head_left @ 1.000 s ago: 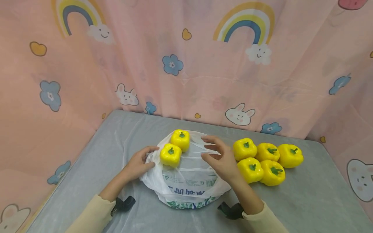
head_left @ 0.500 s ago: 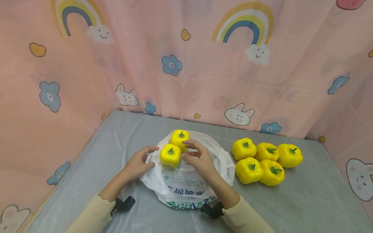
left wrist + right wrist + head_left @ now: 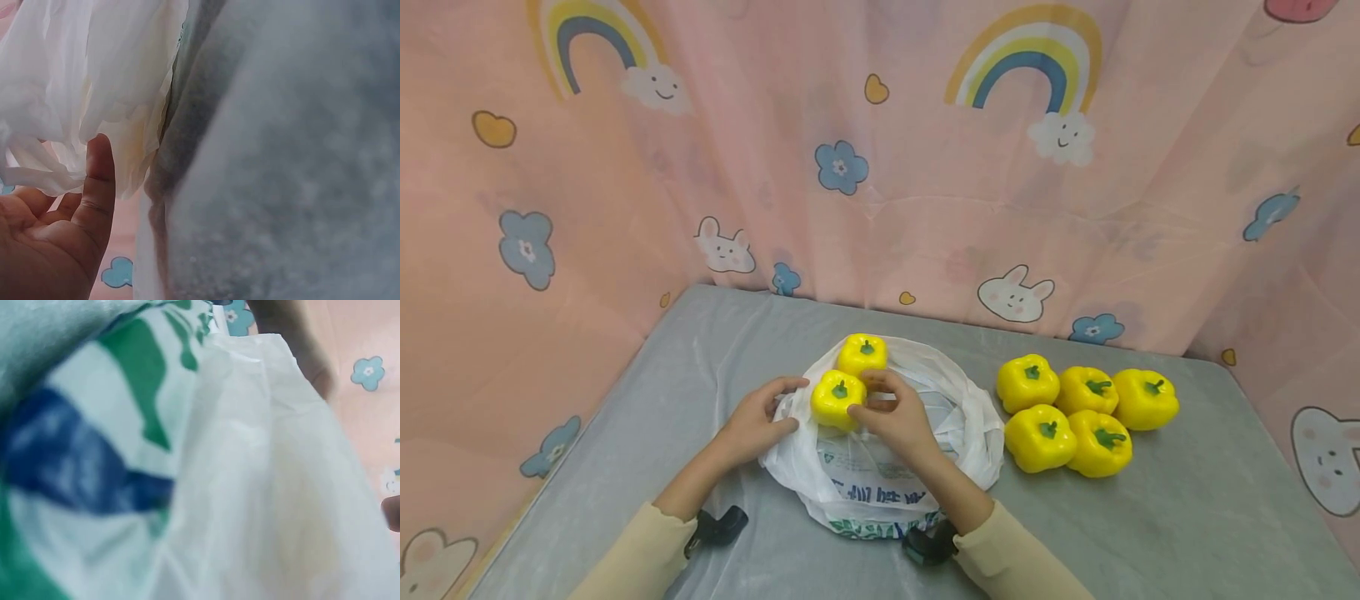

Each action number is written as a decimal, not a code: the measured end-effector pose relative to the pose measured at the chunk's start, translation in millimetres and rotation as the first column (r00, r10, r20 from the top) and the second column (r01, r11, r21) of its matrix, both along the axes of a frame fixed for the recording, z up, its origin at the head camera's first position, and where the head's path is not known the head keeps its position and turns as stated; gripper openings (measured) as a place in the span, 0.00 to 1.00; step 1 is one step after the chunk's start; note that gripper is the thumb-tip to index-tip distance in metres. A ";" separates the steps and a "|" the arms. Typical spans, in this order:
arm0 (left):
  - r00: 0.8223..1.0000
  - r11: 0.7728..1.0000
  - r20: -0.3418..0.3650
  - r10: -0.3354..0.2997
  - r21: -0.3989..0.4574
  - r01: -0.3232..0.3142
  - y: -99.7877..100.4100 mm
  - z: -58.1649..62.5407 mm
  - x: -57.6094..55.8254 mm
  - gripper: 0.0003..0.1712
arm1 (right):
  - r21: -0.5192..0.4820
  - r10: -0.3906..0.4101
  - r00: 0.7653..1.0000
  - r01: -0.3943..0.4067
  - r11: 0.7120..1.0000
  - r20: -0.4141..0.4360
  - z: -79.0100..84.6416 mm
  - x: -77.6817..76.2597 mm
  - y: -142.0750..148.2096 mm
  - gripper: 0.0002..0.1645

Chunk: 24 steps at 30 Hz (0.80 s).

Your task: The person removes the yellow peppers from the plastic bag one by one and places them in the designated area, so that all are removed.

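A white plastic bag point(image 3: 981, 429) with blue and green print lies spread open on the grey table. Two yellow bell peppers sit inside its left part: a front bell pepper point(image 3: 833, 407) and a rear bell pepper point(image 3: 860, 352). My right hand point(image 3: 901, 419) holds the front one from its right side, thumb at its front and fingers behind. At the bag's left edge my left hand point(image 3: 754, 422) rests against the plastic, thumb and fingers spread apart. The left wrist view has the left thumb point(image 3: 100, 169) touching white folds. Bag plastic fills most of the right wrist view.
Several more yellow bell peppers point(image 3: 1101, 442) stand in a cluster right of the bag on the grey tabletop point(image 3: 1202, 517). A pink patterned curtain point(image 3: 925, 217) hangs behind and beside the table. Each wrist carries a black camera mount point(image 3: 718, 527).
My right hand has moved left from the bag's right rim to the front bell pepper, and the rim it left shows again. The left hand stays where it was.
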State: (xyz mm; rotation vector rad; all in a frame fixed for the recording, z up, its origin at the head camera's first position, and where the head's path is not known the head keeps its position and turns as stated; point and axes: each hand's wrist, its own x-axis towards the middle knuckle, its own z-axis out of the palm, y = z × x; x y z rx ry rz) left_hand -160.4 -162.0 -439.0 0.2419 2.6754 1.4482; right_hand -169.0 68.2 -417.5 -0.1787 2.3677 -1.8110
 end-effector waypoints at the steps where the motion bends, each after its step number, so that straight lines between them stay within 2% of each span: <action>1: 1.000 1.000 0.002 0.001 0.002 -0.001 0.0 -0.1 0.0 0.29 | 0.007 -0.001 1.000 0.001 1.000 0.001 -0.5 0.3 -0.8 0.28; 10: 1.000 1.000 -0.012 -0.003 -0.004 0.003 -1.2 -1.2 0.3 0.29 | 0.043 0.013 0.999 -0.011 0.999 -0.033 -6.5 1.4 -4.8 0.32; 24: 1.000 1.000 -0.001 0.006 -0.009 -0.006 0.0 0.6 0.2 0.29 | 0.108 0.019 1.000 -0.017 0.994 -0.020 -9.9 -0.2 -8.0 0.39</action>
